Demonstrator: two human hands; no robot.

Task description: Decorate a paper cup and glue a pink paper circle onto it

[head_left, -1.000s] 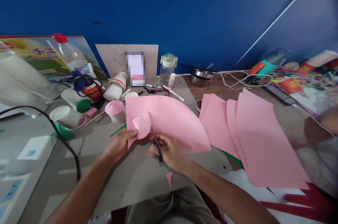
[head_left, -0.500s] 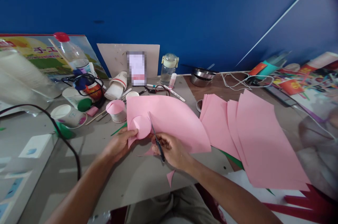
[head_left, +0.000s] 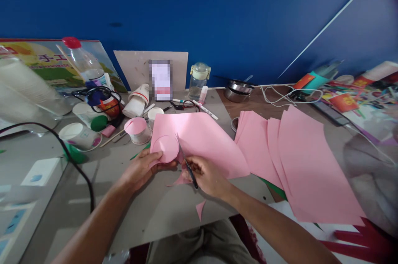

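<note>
Person's left hand (head_left: 147,168) pinches pink disc (head_left: 169,145) against pink sheet (head_left: 202,131), held over table (head_left: 161,210); right hand (head_left: 203,174) grips scissors (head_left: 192,174), blades at sheet beside disc. Pink paper (head_left: 134,124) tops upright paper cup (head_left: 139,136); tipped cup (head_left: 90,137) nearby. Lidded jar (head_left: 199,81) behind, contents unclear. Steel bowls (head_left: 236,95) stacked, insides hidden.

The left hand (head_left: 146,167) pinches a pink disc (head_left: 167,149) flat against a sheet (head_left: 205,135), while the right hand (head_left: 205,174) holds scissors (head_left: 191,172), blades beside the disc's 3 o'clock edge. From the disc, a scrap (head_left: 200,209) lies at 5 o'clock, more sheets (head_left: 311,168) at 3. A pink-topped cup (head_left: 139,136) stands at 10, a phone (head_left: 163,81) at 12, a jar (head_left: 199,81) at 1.
</note>
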